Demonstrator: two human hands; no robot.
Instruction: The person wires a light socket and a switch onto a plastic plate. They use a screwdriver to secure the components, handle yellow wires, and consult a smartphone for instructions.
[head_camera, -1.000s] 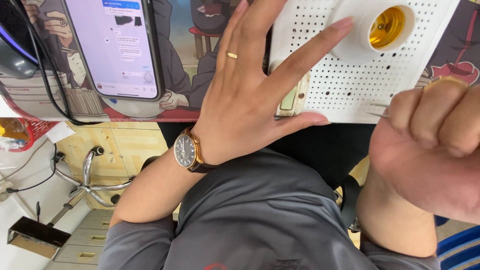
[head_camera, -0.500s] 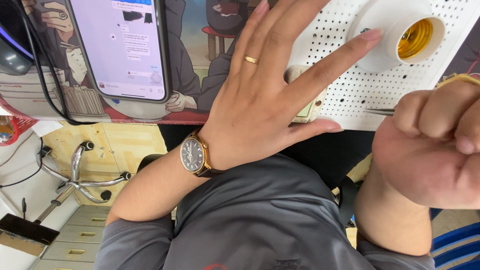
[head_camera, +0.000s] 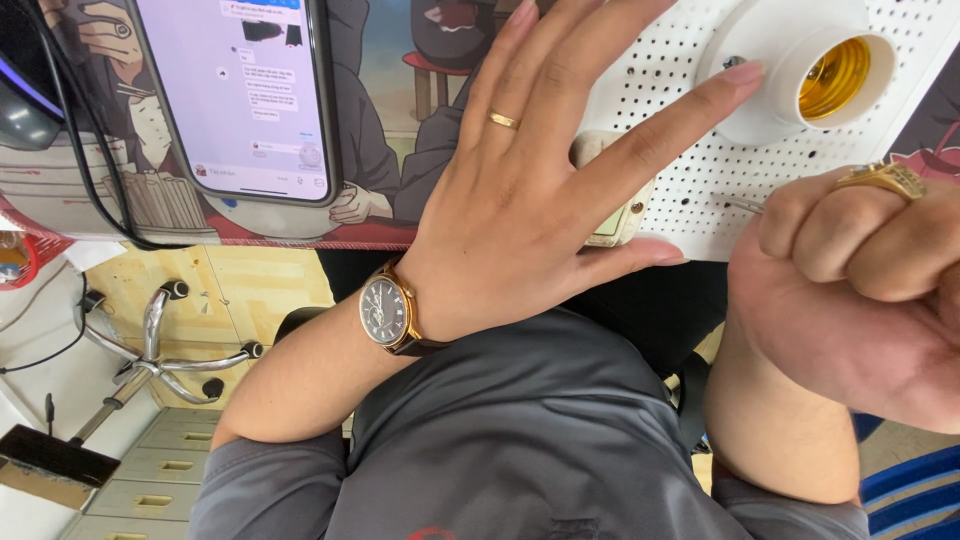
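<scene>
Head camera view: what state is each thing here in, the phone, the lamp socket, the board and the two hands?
Phone: screen lit, lying flat.
Lamp socket: empty, no bulb, mounted on the board.
Perforated white board: lying flat, pressed down by the left hand.
Left hand: open, fingers spread, forefinger tip at the socket base.
Right hand: closed in a fist around a thin metal tool.
Wristwatch: strapped on the left wrist.

White perforated plastic board (head_camera: 690, 170) cut off by top edge, cream switch box (head_camera: 612, 215) on it mostly hidden under left hand (head_camera: 530, 200), thin metal tool tip (head_camera: 742, 204) vanishing inside clenched right hand (head_camera: 860, 290), phone-screen text left of board too small to read
</scene>
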